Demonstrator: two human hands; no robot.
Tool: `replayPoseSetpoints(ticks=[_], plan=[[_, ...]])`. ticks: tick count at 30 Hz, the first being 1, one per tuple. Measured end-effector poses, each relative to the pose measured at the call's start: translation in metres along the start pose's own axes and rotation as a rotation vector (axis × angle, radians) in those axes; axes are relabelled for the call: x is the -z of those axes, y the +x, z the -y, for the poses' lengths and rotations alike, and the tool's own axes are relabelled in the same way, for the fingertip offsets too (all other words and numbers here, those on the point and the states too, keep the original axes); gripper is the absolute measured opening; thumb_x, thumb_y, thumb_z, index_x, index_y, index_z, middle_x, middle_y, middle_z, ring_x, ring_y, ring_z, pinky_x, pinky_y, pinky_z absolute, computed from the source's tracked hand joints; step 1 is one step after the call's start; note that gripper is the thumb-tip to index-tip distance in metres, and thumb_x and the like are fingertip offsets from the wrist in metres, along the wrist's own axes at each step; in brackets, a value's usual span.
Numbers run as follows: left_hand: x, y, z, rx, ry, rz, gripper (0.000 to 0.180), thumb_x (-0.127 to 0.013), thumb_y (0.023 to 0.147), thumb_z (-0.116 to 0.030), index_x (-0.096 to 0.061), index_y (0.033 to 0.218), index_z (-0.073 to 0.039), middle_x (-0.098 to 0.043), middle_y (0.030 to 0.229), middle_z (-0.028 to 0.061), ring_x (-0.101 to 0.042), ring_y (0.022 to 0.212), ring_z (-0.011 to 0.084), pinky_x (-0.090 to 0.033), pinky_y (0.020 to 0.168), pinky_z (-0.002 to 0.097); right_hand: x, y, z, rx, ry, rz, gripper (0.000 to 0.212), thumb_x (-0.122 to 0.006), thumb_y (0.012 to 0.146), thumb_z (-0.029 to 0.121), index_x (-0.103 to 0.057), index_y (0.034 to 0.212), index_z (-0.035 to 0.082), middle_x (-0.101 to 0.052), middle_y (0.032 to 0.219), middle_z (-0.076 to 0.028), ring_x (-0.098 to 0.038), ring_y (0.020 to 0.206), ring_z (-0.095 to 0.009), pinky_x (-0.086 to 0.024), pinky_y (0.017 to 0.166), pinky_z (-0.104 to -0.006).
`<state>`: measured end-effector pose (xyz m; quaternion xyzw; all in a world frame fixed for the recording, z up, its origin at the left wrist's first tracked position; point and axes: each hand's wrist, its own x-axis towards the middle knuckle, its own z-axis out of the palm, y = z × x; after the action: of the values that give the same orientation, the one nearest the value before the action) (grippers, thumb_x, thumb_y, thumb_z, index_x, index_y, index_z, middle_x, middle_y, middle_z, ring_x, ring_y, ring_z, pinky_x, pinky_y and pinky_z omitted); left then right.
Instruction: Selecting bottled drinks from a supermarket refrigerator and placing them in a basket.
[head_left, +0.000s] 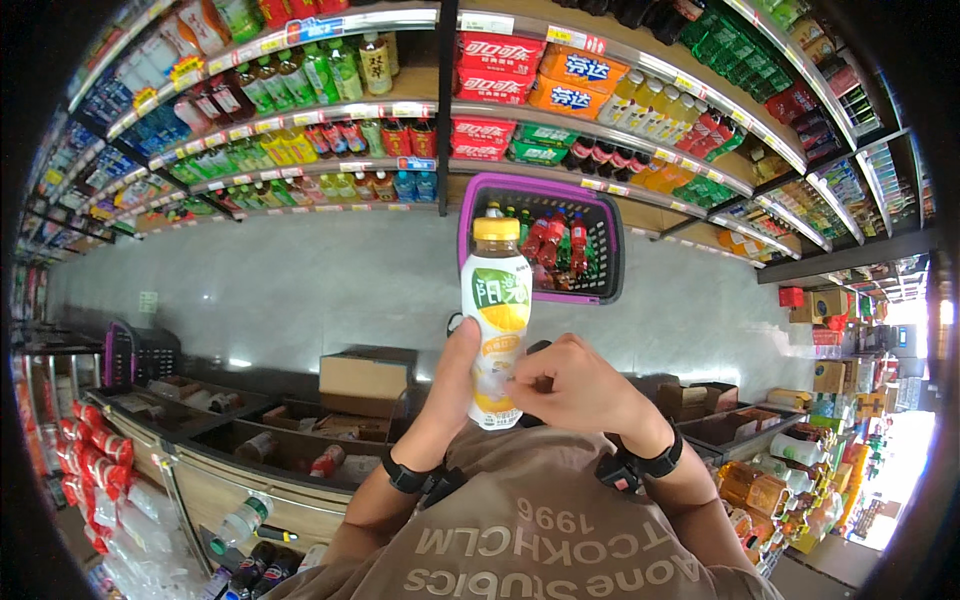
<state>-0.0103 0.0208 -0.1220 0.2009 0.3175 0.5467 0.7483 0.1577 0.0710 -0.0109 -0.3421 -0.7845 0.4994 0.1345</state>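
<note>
A drink bottle (pixel 499 345) with a yellow cap and a white, green and orange sleeve is held in front of my chest, cap end away from me. My left hand (pixel 455 375) is closed round its left side, the thumb lying along the sleeve. From the right, my right hand (pixel 580 385) meets the lower front of the bottle with curled fingers and thumb pressed together. Whether anything small is pinched there cannot be made out. Beyond the bottle stands a black shopping basket (pixel 612 255) with a purple rim, with several red and green bottles inside.
Stocked drink shelves (pixel 320 130) run along the far side, above a grey tiled floor (pixel 300 270). To my left are a low display counter (pixel 290 475) with bins, an open cardboard box (pixel 366 380) and another purple-handled basket (pixel 140 355). Large bottles (pixel 760 490) are stacked on the right.
</note>
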Motion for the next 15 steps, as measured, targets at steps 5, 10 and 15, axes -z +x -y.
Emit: replayPoseSetpoints(ticks=[5, 10, 15], plan=[[0.0, 0.0, -0.007, 0.009, 0.025, 0.05, 0.067, -0.034, 0.107, -0.065, -0.056, 0.13, -0.006, -0.07, 0.105, 0.01, -0.069, 0.096, 0.0194, -0.056, 0.083, 0.0343, 0.016, -0.003, 0.001, -0.036, 0.244, 0.163, 0.032, -0.071, 0.092, 0.013, -0.055, 0.068, -0.001, -0.044, 0.055, -0.011, -0.038, 0.049, -0.016, -0.036, 0.051, -0.0348], [-0.006, -0.004, -0.008, 0.049, -0.004, -0.01, 0.067, -0.034, 0.107, -0.065, -0.058, 0.127, -0.006, -0.069, 0.102, 0.0097, -0.068, 0.093, 0.019, -0.055, 0.082, 0.0338, 0.018, -0.008, -0.001, -0.034, 0.385, 0.198, 0.033, -0.073, 0.092, 0.012, -0.054, 0.069, -0.002, -0.044, 0.054, -0.005, -0.036, 0.054, -0.009, -0.034, 0.051, -0.033], [-0.011, 0.002, -0.004, 0.076, -0.021, -0.038, 0.069, -0.034, 0.107, -0.066, -0.058, 0.128, -0.004, -0.069, 0.106, 0.0102, -0.069, 0.094, 0.0187, -0.056, 0.082, 0.0339, 0.019, -0.003, -0.007, -0.025, 0.418, 0.205, 0.034, -0.071, 0.094, 0.013, -0.054, 0.068, -0.002, -0.045, 0.053, -0.006, -0.04, 0.049, -0.014, -0.035, 0.052, -0.0337]])
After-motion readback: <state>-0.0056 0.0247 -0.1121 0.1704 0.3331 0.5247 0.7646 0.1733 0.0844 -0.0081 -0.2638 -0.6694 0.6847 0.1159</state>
